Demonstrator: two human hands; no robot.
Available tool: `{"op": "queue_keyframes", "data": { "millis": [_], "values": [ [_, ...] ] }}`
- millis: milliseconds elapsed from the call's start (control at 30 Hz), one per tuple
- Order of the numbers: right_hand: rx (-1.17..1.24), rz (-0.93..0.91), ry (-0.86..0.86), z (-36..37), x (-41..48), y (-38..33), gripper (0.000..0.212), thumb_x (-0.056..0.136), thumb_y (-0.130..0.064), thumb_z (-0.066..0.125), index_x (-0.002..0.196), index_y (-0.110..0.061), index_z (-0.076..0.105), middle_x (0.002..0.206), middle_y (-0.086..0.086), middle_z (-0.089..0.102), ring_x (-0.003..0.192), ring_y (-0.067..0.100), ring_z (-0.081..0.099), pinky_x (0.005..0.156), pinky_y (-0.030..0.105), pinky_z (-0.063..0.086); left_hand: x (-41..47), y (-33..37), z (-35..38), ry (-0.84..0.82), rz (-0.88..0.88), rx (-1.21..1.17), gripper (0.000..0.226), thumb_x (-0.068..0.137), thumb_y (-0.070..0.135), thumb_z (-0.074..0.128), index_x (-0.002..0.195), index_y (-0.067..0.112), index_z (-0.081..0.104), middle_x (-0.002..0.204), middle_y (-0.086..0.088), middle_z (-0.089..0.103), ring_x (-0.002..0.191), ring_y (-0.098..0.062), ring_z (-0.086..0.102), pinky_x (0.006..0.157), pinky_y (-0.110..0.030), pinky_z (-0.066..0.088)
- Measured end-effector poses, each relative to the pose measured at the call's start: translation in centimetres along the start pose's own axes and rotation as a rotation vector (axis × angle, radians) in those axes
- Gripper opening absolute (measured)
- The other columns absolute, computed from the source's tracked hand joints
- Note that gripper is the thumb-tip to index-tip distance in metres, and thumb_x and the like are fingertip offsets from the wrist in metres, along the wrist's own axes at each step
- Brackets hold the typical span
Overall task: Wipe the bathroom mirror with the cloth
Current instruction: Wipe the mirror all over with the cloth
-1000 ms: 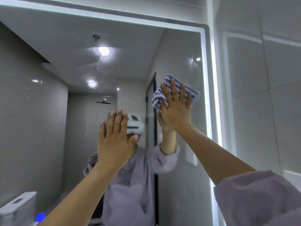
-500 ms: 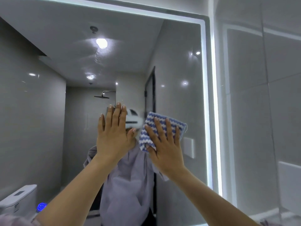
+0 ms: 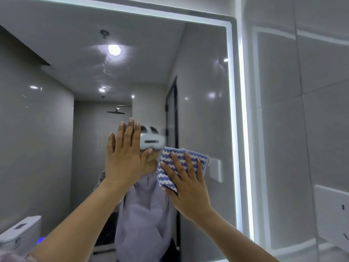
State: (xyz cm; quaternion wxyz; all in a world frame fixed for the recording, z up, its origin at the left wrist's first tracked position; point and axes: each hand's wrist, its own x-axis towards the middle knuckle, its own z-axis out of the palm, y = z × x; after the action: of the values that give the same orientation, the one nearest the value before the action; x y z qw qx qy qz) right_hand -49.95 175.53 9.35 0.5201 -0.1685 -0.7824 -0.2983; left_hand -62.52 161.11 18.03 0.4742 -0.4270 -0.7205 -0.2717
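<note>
Head view is showing the right hand (image 3: 188,188) pressing the cloth (image 3: 181,163) flat against the mirror (image 3: 198,72), fingers straight and spread; the left hand (image 3: 124,159) is lying open-palmed on the glass just beside it (bracing, I judge); the cloth is sitting mid-mirror, having swept down from near the upper right corner a second ago; half a second back it was already here, so this stroke is probably ending; the mirror's left part likely needs wiping next.
</note>
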Motion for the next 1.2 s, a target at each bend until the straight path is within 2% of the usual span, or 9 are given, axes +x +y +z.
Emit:
{"op": "queue_keyframes", "data": {
  "millis": [333,467,533,633,733,833,933,1133,1200],
  "values": [
    [0.045,0.153,0.127,-1.0,5.1,4.1,0.057,0.097,-0.041,0.039,0.15,-0.031,0.021,0.159,0.001,0.015,0.147,0.029,0.003,0.118,0.047,-0.004,0.0,0.0,-0.2,-0.022,-0.005,0.03,0.076,0.09,0.066,0.005,0.143,0.02,-0.021,0.153,0.001,-0.028,0.144,-0.021,-0.021,0.117,-0.041,-0.012],
    [0.128,0.215,0.187,-1.2,6.3,4.3,0.058,0.096,-0.031,0.051,0.149,-0.026,0.027,0.158,0.001,0.019,0.147,0.03,0.009,0.117,0.053,0.006,0.2,0.2,-0.5,-0.047,-0.021,0.035,0.074,0.091,0.061,0.013,0.14,0.02,-0.025,0.156,-0.001,-0.024,0.144,-0.02,-0.021,0.115,-0.04,-0.014],
    [0.22,0.268,0.217,-1.5,6.3,3.8,0.058,0.098,-0.028,0.05,0.15,-0.026,0.025,0.158,0.0,0.017,0.147,0.026,0.005,0.117,0.055,0.01,0.3,0.2,-0.7,-0.069,-0.018,0.043,0.076,0.093,0.058,0.019,0.139,0.02,-0.027,0.156,-0.002,-0.025,0.143,-0.02,-0.023,0.114,-0.039,-0.015],
    [0.478,0.352,0.274,-2.8,7.0,2.9,0.056,0.101,-0.024,0.041,0.15,-0.029,0.013,0.159,-0.004,0.008,0.147,0.018,-0.006,0.12,0.047,-0.001,0.3,0.0,-1.5,-0.107,0.011,0.045,0.077,0.094,0.056,0.021,0.141,0.019,-0.027,0.156,-0.001,-0.026,0.14,-0.016,-0.029,0.113,-0.037,-0.017],
    [0.742,0.533,0.336,-4.7,8.6,1.6,0.052,0.104,-0.029,0.031,0.151,-0.032,0.008,0.16,-0.01,0.001,0.146,0.01,-0.011,0.12,0.041,-0.006,-0.9,-0.3,-2.6,-0.098,0.019,0.039,0.072,0.094,0.053,0.023,0.149,0.02,-0.011,0.159,0.001,-0.016,0.143,-0.015,-0.022,0.116,-0.04,-0.012],
    [1.273,0.94,0.423,-7.4,10.8,0.6,0.054,0.102,-0.045,0.026,0.152,-0.032,0.011,0.16,-0.008,0.013,0.146,0.012,0.007,0.12,0.043,0.007,-2.8,-1.1,-4.5,-0.092,0.081,0.118,0.065,0.096,0.048,0.031,0.149,0.012,0.019,0.158,-0.008,0.015,0.147,-0.024,0.008,0.118,-0.047,0.009],
    [1.698,1.09,0.548,-9.7,12.4,0.6,0.056,0.1,-0.051,0.027,0.151,-0.03,0.017,0.156,-0.003,0.027,0.14,0.02,0.032,0.116,0.045,0.025,-3.8,-2.7,-6.4,-0.119,0.153,0.226,0.065,0.089,0.044,0.027,0.138,0.006,0.044,0.147,-0.014,0.041,0.138,-0.034,0.034,0.11,-0.052,0.03],
    [1.948,1.101,0.526,-13.4,14.1,0.7,0.07,0.093,-0.065,0.027,0.152,-0.032,0.01,0.155,-0.002,0.024,0.134,0.022,0.039,0.111,0.047,0.033,-3.0,-6.7,-9.2,-0.113,0.012,0.176,0.088,0.079,0.062,-0.007,0.149,0.016,0.018,0.159,-0.004,0.009,0.147,-0.022,0.003,0.119,-0.047,0.009],
    [1.829,1.08,0.57,-14.2,14.4,0.5,0.07,0.092,-0.067,0.028,0.151,-0.032,0.014,0.134,-0.001,0.042,0.103,0.01,0.049,0.082,0.028,0.041,-2.6,-8.1,-10.2,-0.075,-0.012,0.123,0.09,0.078,0.064,-0.006,0.149,0.015,0.018,0.159,-0.005,0.01,0.147,-0.022,0.004,0.119,-0.048,0.01]
  ]
}}
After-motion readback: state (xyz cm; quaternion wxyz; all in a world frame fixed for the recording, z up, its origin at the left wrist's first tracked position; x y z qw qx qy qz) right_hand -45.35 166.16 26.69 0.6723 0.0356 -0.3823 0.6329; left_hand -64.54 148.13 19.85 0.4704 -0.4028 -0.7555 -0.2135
